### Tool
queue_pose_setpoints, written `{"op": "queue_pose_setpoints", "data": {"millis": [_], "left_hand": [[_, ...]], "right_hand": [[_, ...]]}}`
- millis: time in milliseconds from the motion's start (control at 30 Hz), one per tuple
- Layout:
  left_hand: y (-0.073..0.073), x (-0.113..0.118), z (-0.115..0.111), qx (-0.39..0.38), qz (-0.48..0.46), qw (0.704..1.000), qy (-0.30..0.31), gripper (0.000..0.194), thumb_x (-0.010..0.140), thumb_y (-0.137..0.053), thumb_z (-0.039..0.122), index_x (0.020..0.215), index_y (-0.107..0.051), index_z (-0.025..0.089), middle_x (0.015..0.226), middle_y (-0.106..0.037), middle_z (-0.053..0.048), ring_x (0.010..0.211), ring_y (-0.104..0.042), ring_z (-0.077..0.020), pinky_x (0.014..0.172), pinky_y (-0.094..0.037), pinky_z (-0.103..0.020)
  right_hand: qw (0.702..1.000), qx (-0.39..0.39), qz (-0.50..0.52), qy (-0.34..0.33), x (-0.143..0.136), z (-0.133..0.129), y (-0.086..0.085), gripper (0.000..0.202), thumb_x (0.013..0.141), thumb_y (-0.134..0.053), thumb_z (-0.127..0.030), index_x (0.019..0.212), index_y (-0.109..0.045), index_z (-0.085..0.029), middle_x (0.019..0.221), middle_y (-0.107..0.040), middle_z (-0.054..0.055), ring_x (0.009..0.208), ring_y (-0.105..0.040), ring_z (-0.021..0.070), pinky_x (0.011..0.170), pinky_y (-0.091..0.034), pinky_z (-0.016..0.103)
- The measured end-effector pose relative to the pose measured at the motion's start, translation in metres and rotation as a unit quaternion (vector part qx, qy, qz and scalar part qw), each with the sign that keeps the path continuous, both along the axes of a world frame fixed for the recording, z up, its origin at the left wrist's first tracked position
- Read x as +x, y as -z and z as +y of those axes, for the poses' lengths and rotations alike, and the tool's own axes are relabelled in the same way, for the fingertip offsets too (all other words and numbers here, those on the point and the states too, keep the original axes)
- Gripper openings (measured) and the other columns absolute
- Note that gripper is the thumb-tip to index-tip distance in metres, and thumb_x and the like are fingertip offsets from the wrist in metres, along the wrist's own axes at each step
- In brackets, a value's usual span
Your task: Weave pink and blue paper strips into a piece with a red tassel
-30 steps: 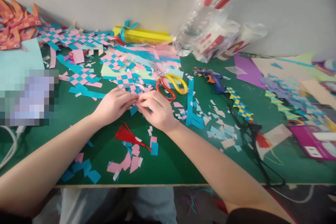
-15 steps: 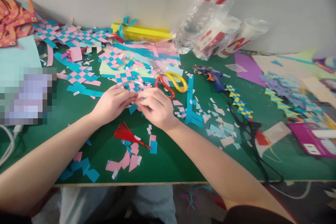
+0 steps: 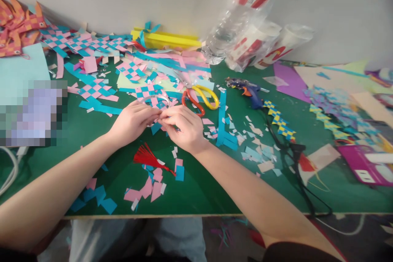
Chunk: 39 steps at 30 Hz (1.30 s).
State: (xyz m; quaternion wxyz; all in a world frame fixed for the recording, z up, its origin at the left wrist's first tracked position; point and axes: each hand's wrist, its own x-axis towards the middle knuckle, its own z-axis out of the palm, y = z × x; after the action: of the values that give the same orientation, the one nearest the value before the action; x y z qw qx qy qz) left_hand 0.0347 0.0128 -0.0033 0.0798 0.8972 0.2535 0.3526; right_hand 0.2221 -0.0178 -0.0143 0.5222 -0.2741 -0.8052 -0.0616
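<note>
My left hand and my right hand meet at the fingertips over the green table. Both are closed in a pinch; what sits between the fingers is small and mostly hidden. Just behind the fingers shows the curved edge of a pale ring, perhaps a roll of tape; whether I touch it I cannot tell. Scissors with one red and one yellow handle lie beyond my right hand. Nearer me, below the hands, are a red tassel and pink and blue paper scraps.
Woven pink-and-blue paper pieces cover the left and back, with orange paper fish behind. At the back stand a plastic bottle and wrapped paper cups. A blue glue gun with a black cord, a phone and a purple packet lie around.
My hands stay together in nearly the same place, with only tiny finger shifts. The whole view has moved very slightly; nothing else on the table differs.
</note>
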Motion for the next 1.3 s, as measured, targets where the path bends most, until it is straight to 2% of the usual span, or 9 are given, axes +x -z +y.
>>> {"op": "queue_pose_setpoints", "data": {"millis": [100, 267, 400, 600, 700, 800, 900, 1100, 1300], "left_hand": [[0.0, -0.002, 0.001, -0.017, 0.0, 1.0, -0.014, 0.027, 0.1, -0.041, 0.026, 0.099, -0.067, 0.016, 0.07, -0.068, -0.002, 0.069, -0.062, -0.0144, 0.073, -0.049, -0.029], [0.0, -0.009, 0.008, -0.062, -0.03, 0.991, -0.117, 0.028, 0.099, -0.041, 0.027, 0.103, -0.067, 0.019, 0.07, -0.066, 0.0, 0.068, -0.06, -0.0145, 0.074, -0.049, -0.029], [0.002, -0.012, 0.012, -0.032, -0.018, 0.985, -0.17, 0.029, 0.1, -0.039, 0.028, 0.106, -0.066, 0.019, 0.071, -0.067, 0.0, 0.069, -0.061, -0.0156, 0.084, -0.047, -0.034], [0.008, -0.014, 0.014, 0.037, 0.034, 0.974, -0.22, 0.026, 0.099, -0.042, 0.027, 0.105, -0.066, 0.022, 0.078, -0.07, -0.003, 0.073, -0.063, -0.0186, 0.091, -0.041, -0.041], [0.01, -0.015, 0.014, 0.057, 0.06, 0.971, -0.224, 0.023, 0.098, -0.045, 0.027, 0.1, -0.067, 0.023, 0.083, -0.073, -0.005, 0.083, -0.065, -0.0222, 0.092, -0.04, -0.044], [0.012, -0.015, 0.014, 0.057, 0.084, 0.97, -0.219, 0.022, 0.097, -0.046, 0.028, 0.096, -0.068, 0.023, 0.086, -0.074, -0.006, 0.09, -0.064, -0.0252, 0.093, -0.039, -0.047], [0.013, -0.015, 0.014, 0.045, 0.093, 0.971, -0.214, 0.021, 0.096, -0.048, 0.029, 0.094, -0.067, 0.023, 0.087, -0.074, -0.006, 0.091, -0.064, -0.026, 0.092, -0.039, -0.048], [0.009, -0.012, 0.012, 0.042, 0.08, 0.972, -0.218, 0.018, 0.094, -0.049, 0.025, 0.099, -0.066, 0.023, 0.096, -0.072, -0.006, 0.092, -0.062, -0.0252, 0.088, -0.04, -0.044], [0.0, -0.008, 0.007, 0.034, 0.004, 0.99, -0.137, 0.019, 0.095, -0.047, 0.02, 0.105, -0.064, 0.022, 0.089, -0.069, -0.003, 0.081, -0.061, -0.0174, 0.083, -0.043, -0.035]], "right_hand": [[0.999, -0.022, 0.025, -0.011, 0.0, -0.001, -0.001, 0.019, 0.089, -0.059, -0.01, 0.083, -0.049, -0.025, 0.083, -0.069, 0.0, 0.079, -0.068, 0.0133, 0.07, -0.058, 0.03], [0.994, -0.064, 0.083, -0.014, 0.004, 0.004, -0.001, 0.016, 0.088, -0.06, -0.011, 0.083, -0.052, -0.024, 0.086, -0.069, 0.002, 0.09, -0.069, 0.0167, 0.076, -0.058, 0.035], [0.994, -0.075, 0.078, 0.016, 0.007, 0.007, 0.0, 0.012, 0.088, -0.061, -0.014, 0.082, -0.054, -0.023, 0.083, -0.067, 0.003, 0.083, -0.066, 0.0164, 0.075, -0.057, 0.036], [0.991, -0.108, 0.073, 0.007, 0.005, 0.006, 0.0, 0.008, 0.089, -0.06, -0.019, 0.084, -0.055, -0.023, 0.083, -0.067, 0.002, 0.085, -0.067, 0.0165, 0.079, -0.057, 0.036], [0.991, -0.118, 0.059, 0.001, 0.005, 0.006, 0.001, 0.003, 0.09, -0.057, -0.02, 0.089, -0.057, -0.023, 0.089, -0.069, 0.003, 0.09, -0.067, 0.0173, 0.083, -0.057, 0.038], [0.991, -0.128, 0.046, -0.006, 0.007, 0.006, 0.003, 0.012, 0.091, -0.05, -0.016, 0.095, -0.059, -0.022, 0.096, -0.07, 0.005, 0.097, -0.067, 0.0177, 0.086, -0.056, 0.039], [0.991, -0.128, 0.045, -0.014, 0.008, 0.006, 0.004, 0.018, 0.092, -0.047, -0.013, 0.098, -0.061, -0.022, 0.099, -0.07, 0.006, 0.1, -0.067, 0.018, 0.088, -0.056, 0.038], [0.993, -0.116, 0.027, -0.005, 0.007, 0.006, 0.002, 0.015, 0.091, -0.05, -0.013, 0.096, -0.061, -0.022, 0.097, -0.071, 0.005, 0.096, -0.068, 0.0174, 0.086, -0.056, 0.037], [0.992, -0.126, 0.016, 0.003, 0.006, 0.005, -0.001, 0.016, 0.091, -0.052, -0.013, 0.096, -0.063, -0.024, 0.097, -0.073, 0.003, 0.092, -0.068, 0.016, 0.085, -0.055, 0.037]]}}
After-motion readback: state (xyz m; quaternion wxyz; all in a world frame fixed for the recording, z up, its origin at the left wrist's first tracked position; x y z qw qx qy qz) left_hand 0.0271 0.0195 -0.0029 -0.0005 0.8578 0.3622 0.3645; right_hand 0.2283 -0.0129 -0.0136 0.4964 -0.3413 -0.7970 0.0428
